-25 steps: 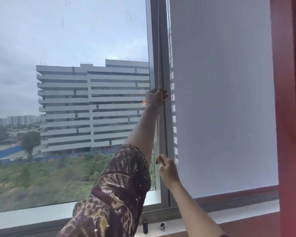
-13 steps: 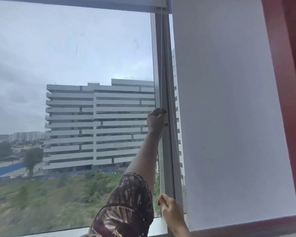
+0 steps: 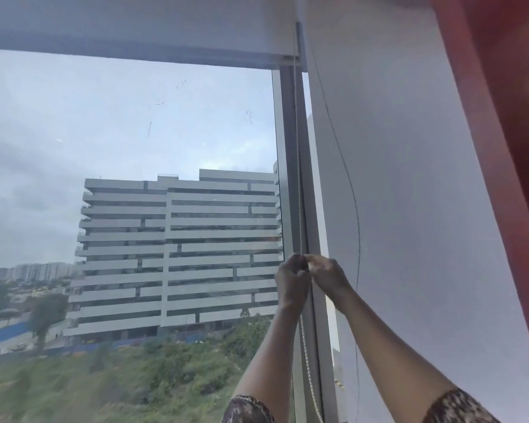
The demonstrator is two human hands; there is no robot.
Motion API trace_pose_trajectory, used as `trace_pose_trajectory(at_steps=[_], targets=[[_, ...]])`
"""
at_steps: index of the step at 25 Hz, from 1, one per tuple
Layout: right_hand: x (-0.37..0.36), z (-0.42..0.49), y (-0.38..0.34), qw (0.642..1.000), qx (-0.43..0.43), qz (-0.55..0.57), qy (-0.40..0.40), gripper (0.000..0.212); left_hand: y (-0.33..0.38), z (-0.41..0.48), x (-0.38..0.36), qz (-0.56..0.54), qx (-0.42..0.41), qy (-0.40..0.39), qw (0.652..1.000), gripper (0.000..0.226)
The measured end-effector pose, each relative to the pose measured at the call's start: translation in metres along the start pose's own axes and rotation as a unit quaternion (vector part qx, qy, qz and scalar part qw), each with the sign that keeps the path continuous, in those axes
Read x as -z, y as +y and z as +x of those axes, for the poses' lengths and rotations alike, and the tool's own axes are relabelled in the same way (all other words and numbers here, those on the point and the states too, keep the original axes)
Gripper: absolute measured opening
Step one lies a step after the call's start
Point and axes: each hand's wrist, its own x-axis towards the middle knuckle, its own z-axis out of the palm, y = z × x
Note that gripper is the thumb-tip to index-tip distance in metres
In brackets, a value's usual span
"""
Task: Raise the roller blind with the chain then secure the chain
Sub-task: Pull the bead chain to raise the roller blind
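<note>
My two forearms rise from the bottom edge, each with a dark, pale-speckled patterned sleeve [image 3: 247, 410] at its lower end. My left hand [image 3: 292, 280] is curled into a fist around the thin beaded white blind chain [image 3: 300, 209], knuckles toward me. My right hand [image 3: 329, 274] sits just beside it, touching it at the fingertips, fingers pinched narrow at the same spot on the chain; whether they truly grip the beads or only rest against my other hand I cannot tell. Below my fists the chain hangs down between my wrists and runs off the bottom of the view. Above them it climbs straight along the grey metal window mullion [image 3: 287, 166] to the top corner.

To the right of the mullion a lowered pale grey fabric blind [image 3: 409, 193] covers its pane, with a thin dark thread [image 3: 353, 193] dangling loosely in front of it. A red-brown curtain or frame edge [image 3: 501, 102] fills the far right.

The grey roller blind [image 3: 135, 29] I am working is high up, its bottom rail crossing the upper part of the left pane. Beyond the glass stand a white multi-storey building with long horizontal bands [image 3: 177, 248], green scrub below it, and an overcast sky.
</note>
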Motion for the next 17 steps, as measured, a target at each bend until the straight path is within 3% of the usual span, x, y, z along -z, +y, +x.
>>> trace_pose_trajectory(at_steps=[3,8,10,17], targets=[[0.010,0.028,-0.044,0.998,0.021,0.047,0.030,0.039,-0.031,-0.015,0.002,0.036,0.018,-0.011,0.999,0.041],[-0.002,0.047,-0.089,0.991,0.039,0.115,0.049,0.029,-0.072,-0.059,0.001,0.035,0.054,-0.035,0.997,0.024],[-0.007,0.046,-0.085,0.989,0.032,0.123,0.072,0.021,-0.081,-0.078,0.005,0.035,0.079,-0.046,0.995,0.029],[-0.038,0.027,-0.028,0.989,0.044,0.051,0.130,0.035,-0.126,-0.111,0.024,0.077,0.115,-0.072,0.988,0.046]])
